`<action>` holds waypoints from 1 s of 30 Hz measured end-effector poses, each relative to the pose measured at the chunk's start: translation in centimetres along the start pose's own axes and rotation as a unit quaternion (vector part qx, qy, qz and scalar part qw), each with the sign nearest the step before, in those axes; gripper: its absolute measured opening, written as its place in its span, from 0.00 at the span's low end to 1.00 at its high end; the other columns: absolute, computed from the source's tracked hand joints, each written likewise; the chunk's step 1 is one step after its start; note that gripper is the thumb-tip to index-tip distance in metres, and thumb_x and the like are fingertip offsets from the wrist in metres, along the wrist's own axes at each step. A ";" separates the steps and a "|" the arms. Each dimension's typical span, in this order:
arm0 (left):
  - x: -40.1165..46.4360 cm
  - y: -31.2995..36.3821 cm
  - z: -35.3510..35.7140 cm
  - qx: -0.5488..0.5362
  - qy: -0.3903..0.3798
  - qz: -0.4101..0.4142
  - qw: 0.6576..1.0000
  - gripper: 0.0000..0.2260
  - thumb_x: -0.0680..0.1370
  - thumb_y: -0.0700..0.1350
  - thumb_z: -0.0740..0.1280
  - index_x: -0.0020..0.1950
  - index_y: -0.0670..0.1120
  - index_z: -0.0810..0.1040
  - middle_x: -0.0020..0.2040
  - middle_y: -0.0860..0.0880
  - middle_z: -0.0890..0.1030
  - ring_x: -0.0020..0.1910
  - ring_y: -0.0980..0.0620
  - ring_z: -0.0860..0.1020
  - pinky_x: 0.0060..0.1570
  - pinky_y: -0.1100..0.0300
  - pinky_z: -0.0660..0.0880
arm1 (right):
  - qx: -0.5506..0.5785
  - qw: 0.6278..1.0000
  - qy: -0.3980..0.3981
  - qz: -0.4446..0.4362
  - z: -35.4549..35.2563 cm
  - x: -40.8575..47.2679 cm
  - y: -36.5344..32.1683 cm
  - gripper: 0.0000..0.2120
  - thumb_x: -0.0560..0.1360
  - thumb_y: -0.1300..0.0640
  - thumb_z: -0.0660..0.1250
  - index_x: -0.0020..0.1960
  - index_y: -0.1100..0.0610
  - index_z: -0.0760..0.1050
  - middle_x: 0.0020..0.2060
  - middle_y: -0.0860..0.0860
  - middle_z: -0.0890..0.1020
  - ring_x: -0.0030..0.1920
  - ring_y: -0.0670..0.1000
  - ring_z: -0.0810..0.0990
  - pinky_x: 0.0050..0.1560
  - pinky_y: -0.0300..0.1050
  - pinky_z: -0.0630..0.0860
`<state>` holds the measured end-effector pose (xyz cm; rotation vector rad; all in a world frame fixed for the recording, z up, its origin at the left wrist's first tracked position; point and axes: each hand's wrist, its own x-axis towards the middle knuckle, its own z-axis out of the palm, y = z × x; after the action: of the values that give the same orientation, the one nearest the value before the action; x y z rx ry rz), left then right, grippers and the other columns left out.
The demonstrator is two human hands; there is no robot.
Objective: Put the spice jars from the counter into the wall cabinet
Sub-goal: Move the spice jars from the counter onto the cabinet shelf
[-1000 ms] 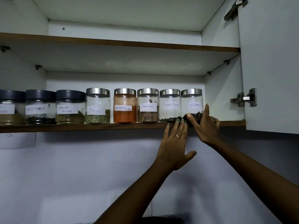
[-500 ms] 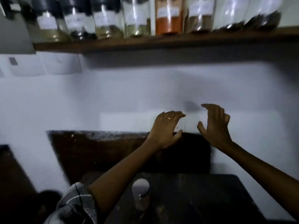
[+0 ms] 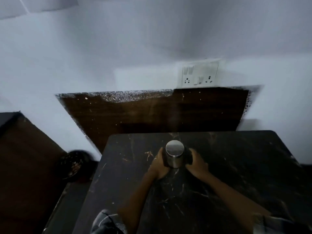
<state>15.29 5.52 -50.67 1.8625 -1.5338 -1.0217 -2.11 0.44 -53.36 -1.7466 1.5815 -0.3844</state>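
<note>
A spice jar with a silver metal lid point(image 3: 174, 152) stands upright on the dark marble counter point(image 3: 236, 174), near its middle. My left hand point(image 3: 159, 164) wraps the jar's left side and my right hand point(image 3: 195, 163) wraps its right side, so both hold it. The jar's glass body is mostly hidden behind my fingers and the lid. The wall cabinet and its shelf of jars are out of view above.
A dark wooden board point(image 3: 160, 112) leans against the white wall behind the counter. A white socket and switch plate point(image 3: 199, 76) sits on the wall above it. A dark round bowl point(image 3: 74, 164) lies left of the counter, beside a brown surface point(image 3: 25, 166).
My view has dropped from the cabinet shelf to the counter. Both hands came down from the shelf edge and closed around the jar on the counter.
</note>
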 end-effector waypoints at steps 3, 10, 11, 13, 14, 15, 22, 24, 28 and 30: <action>1.0 -1.4 0.2 -0.051 -0.005 -0.019 0.999 0.38 0.69 0.45 0.74 0.74 0.49 0.58 0.70 0.47 0.69 0.70 0.48 0.68 0.65 0.59 0.63 | 0.074 0.996 -0.038 0.030 1.9 0.2 -0.7 0.40 0.67 0.54 0.71 0.73 0.47 0.56 0.71 0.52 0.67 0.70 0.55 0.66 0.69 0.62 0.62; 3.2 -1.1 0.9 -0.116 -0.048 -0.019 0.992 0.42 0.69 0.40 0.76 0.76 0.44 0.54 0.72 0.43 0.67 0.70 0.47 0.67 0.64 0.59 0.65 | 0.181 0.982 -0.051 0.030 3.1 0.5 -1.2 0.48 0.61 0.69 0.75 0.74 0.54 0.54 0.72 0.56 0.65 0.72 0.57 0.63 0.71 0.59 0.63; 3.3 -1.1 1.1 -0.124 -0.045 -0.029 0.991 0.42 0.69 0.41 0.76 0.75 0.45 0.54 0.72 0.43 0.68 0.69 0.46 0.68 0.65 0.58 0.66 | 0.183 0.981 -0.049 0.033 3.2 0.5 -1.3 0.47 0.62 0.68 0.75 0.74 0.53 0.54 0.72 0.56 0.65 0.71 0.57 0.64 0.70 0.58 0.64; 3.5 -1.3 1.4 -0.129 -0.031 -0.043 0.990 0.40 0.69 0.43 0.76 0.74 0.46 0.56 0.70 0.43 0.70 0.68 0.44 0.70 0.66 0.54 0.68 | 0.198 0.978 -0.045 0.041 3.3 0.6 -1.4 0.46 0.64 0.64 0.76 0.74 0.52 0.55 0.71 0.54 0.67 0.70 0.56 0.66 0.70 0.56 0.65; 3.5 -1.5 1.6 -0.131 -0.022 -0.044 0.990 0.39 0.69 0.43 0.76 0.73 0.46 0.57 0.69 0.44 0.71 0.67 0.44 0.70 0.66 0.52 0.69 | 0.210 0.976 -0.043 0.043 3.3 0.6 -1.4 0.46 0.63 0.61 0.77 0.74 0.51 0.56 0.70 0.53 0.68 0.70 0.56 0.67 0.69 0.55 0.66; 3.3 -1.6 1.6 -0.134 -0.015 -0.043 0.990 0.39 0.68 0.43 0.77 0.73 0.47 0.58 0.68 0.44 0.71 0.66 0.44 0.71 0.65 0.52 0.70 | 0.218 0.974 -0.042 0.043 3.2 0.5 -1.4 0.45 0.63 0.60 0.77 0.73 0.51 0.57 0.70 0.53 0.69 0.69 0.56 0.67 0.69 0.55 0.66; 2.4 2.4 -1.2 -0.150 0.042 0.031 0.987 0.34 0.66 0.50 0.78 0.66 0.51 0.63 0.64 0.50 0.74 0.61 0.52 0.74 0.58 0.60 0.72 | 0.213 0.977 0.003 -0.030 -0.5 -0.2 -4.0 0.39 0.64 0.55 0.77 0.70 0.50 0.63 0.66 0.52 0.73 0.67 0.54 0.71 0.67 0.58 0.68; 1.8 5.1 -2.6 -0.160 0.076 0.063 0.982 0.32 0.65 0.52 0.78 0.62 0.55 0.64 0.59 0.55 0.75 0.56 0.57 0.74 0.52 0.64 0.72 | 0.220 0.972 0.023 -0.078 -3.0 -0.6 -5.5 0.36 0.65 0.53 0.77 0.68 0.50 0.64 0.65 0.50 0.74 0.65 0.52 0.72 0.64 0.54 0.72; 0.9 11.8 -5.5 -0.197 0.130 0.145 0.961 0.30 0.66 0.54 0.77 0.63 0.55 0.67 0.57 0.57 0.76 0.56 0.58 0.76 0.54 0.60 0.76 | 0.224 0.958 0.089 -0.154 -9.3 -2.1 -9.4 0.34 0.65 0.45 0.75 0.67 0.42 0.64 0.63 0.44 0.73 0.61 0.44 0.73 0.53 0.39 0.74; 0.5 15.7 -6.9 -0.210 0.148 0.172 0.951 0.31 0.67 0.55 0.76 0.66 0.53 0.67 0.58 0.57 0.76 0.56 0.58 0.75 0.55 0.61 0.74 | 0.232 0.950 0.127 -0.168 -12.2 -2.9 -11.4 0.37 0.65 0.42 0.74 0.69 0.43 0.63 0.66 0.48 0.71 0.65 0.49 0.71 0.62 0.53 0.73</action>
<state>11.81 0.94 -34.53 1.3279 -1.2820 -0.7876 -2.40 -1.06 -36.45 -1.6279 1.2178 -1.0935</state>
